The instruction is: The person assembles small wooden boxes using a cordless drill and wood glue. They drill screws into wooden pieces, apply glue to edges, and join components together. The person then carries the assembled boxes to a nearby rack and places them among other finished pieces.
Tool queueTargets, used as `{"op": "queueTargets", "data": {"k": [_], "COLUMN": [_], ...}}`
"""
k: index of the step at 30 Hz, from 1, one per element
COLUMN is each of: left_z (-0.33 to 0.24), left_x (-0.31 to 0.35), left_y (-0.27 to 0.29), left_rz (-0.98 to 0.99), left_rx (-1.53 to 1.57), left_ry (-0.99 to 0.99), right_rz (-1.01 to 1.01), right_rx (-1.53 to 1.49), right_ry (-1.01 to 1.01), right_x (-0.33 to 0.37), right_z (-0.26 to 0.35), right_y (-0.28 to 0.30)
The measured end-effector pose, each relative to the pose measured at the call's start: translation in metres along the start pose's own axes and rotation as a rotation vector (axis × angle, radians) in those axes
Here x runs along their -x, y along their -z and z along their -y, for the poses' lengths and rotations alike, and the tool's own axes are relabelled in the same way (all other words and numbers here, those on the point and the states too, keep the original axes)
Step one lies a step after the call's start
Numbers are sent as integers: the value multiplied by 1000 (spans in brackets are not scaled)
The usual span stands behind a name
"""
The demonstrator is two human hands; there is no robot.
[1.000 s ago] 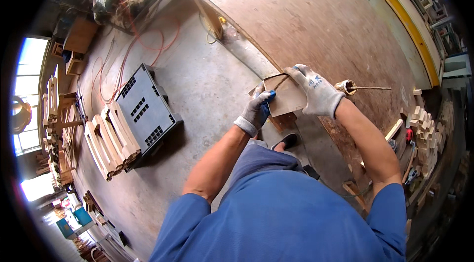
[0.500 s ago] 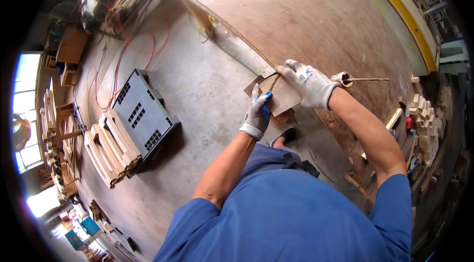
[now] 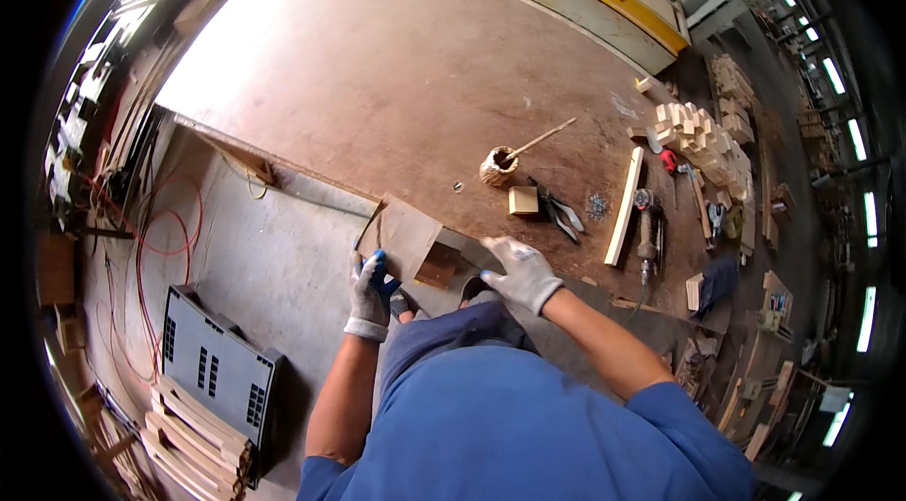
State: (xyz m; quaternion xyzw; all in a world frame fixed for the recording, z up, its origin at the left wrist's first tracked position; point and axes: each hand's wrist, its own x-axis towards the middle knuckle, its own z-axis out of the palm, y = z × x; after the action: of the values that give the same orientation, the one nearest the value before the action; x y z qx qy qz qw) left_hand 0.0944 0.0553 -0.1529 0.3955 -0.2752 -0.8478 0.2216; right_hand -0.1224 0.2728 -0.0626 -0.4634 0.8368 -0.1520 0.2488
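Note:
My left hand (image 3: 368, 292), in a grey work glove with blue on it, grips the near left side of a thin flat board (image 3: 404, 235) at the workbench's near edge. A thin dark strip (image 3: 369, 221) runs along the board's left part. My right hand (image 3: 522, 273), also gloved, is apart from the board at the bench's near edge, fingers outstretched with nothing seen in them. Below the board a brown wooden piece (image 3: 439, 265) shows, partly hidden.
On the workbench (image 3: 377, 76) are a brush pot (image 3: 496, 167), a small wood block (image 3: 523, 200), pliers (image 3: 562, 216), loose nails or screws (image 3: 596, 206), a wooden strip (image 3: 625, 208), a power tool (image 3: 645, 232) and stacked blocks (image 3: 703, 138). A grey plastic pallet (image 3: 217, 369) and slats stand left.
My right hand has come off the board and moved right, its fingers now stretched out. My left hand keeps its hold on the board. The view has turned toward the right.

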Motion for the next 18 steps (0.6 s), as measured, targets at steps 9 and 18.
{"op": "queueTargets", "data": {"k": [9,18], "left_z": [19,27], "left_x": [4,22], "left_y": [13,12], "left_rz": [-94,-263], "left_rx": [54,116], "left_ry": [9,-177], "right_rz": [-161,-198], "right_rx": [-219,427], "right_ry": [-663,-873], "right_x": [43,-17], "right_z": [-117,-336], "right_y": [54,140]}}
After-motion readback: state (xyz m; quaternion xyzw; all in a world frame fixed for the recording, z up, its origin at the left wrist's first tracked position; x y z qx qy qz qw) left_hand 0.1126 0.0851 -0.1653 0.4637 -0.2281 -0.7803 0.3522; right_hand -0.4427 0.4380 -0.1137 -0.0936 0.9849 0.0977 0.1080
